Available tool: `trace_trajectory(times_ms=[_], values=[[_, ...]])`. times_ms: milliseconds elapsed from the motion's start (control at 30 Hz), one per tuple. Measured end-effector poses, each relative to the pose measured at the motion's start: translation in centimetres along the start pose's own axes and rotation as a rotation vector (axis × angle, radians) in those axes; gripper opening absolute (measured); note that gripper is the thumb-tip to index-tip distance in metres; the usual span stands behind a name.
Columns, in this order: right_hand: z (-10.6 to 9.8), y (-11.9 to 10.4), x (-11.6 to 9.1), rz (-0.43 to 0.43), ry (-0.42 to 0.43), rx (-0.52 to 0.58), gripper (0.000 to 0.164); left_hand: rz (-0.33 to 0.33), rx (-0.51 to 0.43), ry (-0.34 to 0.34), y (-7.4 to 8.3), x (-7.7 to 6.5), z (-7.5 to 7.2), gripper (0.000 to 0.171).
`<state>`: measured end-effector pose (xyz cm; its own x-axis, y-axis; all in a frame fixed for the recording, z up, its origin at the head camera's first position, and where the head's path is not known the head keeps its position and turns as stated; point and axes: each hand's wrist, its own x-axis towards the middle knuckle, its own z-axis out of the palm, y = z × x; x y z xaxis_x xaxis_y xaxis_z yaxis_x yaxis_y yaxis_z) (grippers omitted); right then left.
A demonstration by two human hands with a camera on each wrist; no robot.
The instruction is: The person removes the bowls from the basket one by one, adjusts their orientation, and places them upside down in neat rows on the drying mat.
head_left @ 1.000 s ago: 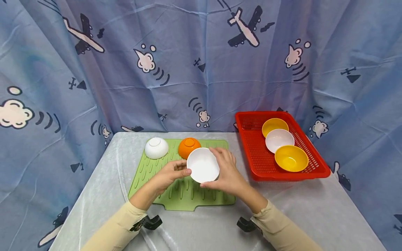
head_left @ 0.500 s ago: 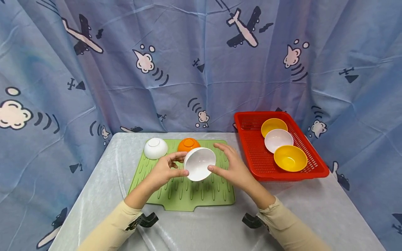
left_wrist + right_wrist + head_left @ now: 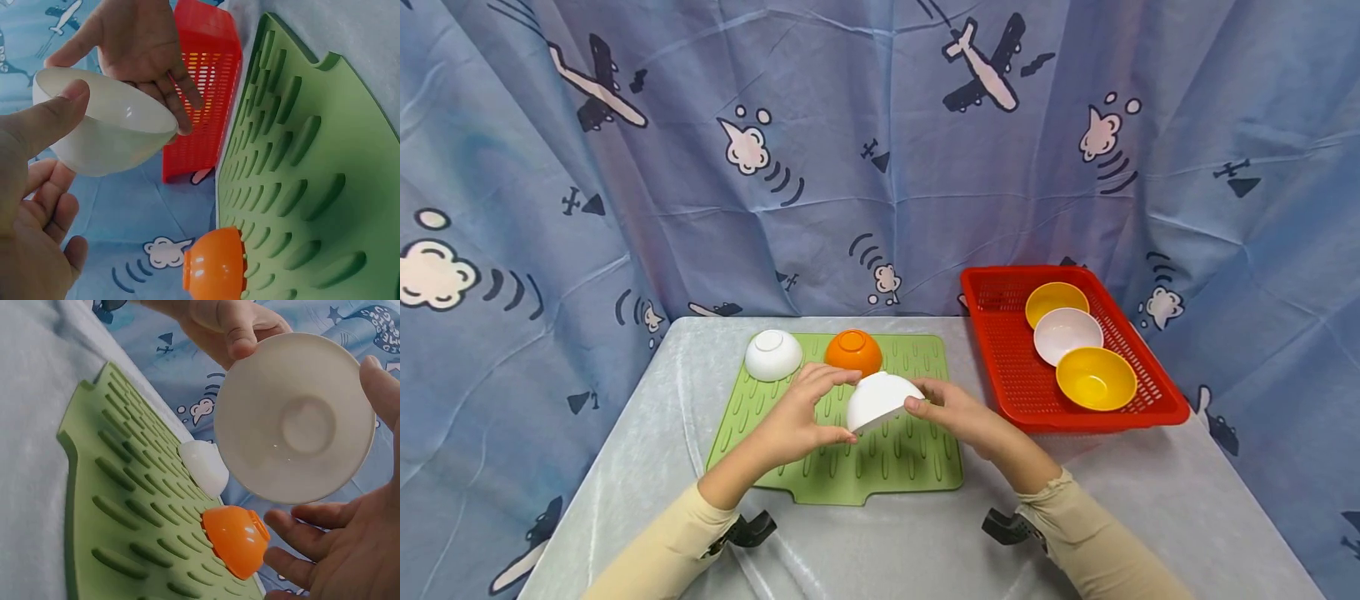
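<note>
Above the green drying mat (image 3: 827,462), both hands hold a white bowl (image 3: 883,402), tilted with its base up and its rim slanting downward in the head view. My left hand (image 3: 801,417) grips its left side, thumb low and fingers near the top. My right hand (image 3: 966,417) is at the right side, thumb at the rim and fingers partly hidden behind the bowl. In the right wrist view the inside of the held bowl (image 3: 294,450) shows. An orange bowl (image 3: 853,352) and another white bowl (image 3: 773,356) lie upside down on the mat's far part.
A red basket (image 3: 988,358) stands at the right of the table, holding two yellow bowls, the nearer yellow bowl (image 3: 1096,380) upright, and a white bowl (image 3: 1067,335) between them. A patterned blue curtain (image 3: 850,167) hangs behind the table (image 3: 880,550).
The held white bowl has turned from its inside facing the head camera to base up. My right hand has shifted its hold from around the right side to the rim.
</note>
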<state>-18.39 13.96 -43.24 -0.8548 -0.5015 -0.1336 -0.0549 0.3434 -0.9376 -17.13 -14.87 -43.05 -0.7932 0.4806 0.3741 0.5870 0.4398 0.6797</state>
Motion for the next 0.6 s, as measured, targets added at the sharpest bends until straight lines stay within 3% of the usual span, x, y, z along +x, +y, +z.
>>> trace_trajectory(times_ms=[300,500,600], values=[[-0.2,0.6,-0.1,-0.015,-0.136,0.143,0.070,0.110,0.105,-0.032,0.2,0.1,-0.5,0.084],[-0.1,1.1,0.0,0.006,-0.150,0.200,0.069,0.141,0.152,-0.059,0.3,0.1,-0.5,0.086],[0.1,1.4,-0.1,-0.022,-0.129,0.249,0.067,0.128,0.157,-0.057,0.2,0.1,-0.4,0.089]])
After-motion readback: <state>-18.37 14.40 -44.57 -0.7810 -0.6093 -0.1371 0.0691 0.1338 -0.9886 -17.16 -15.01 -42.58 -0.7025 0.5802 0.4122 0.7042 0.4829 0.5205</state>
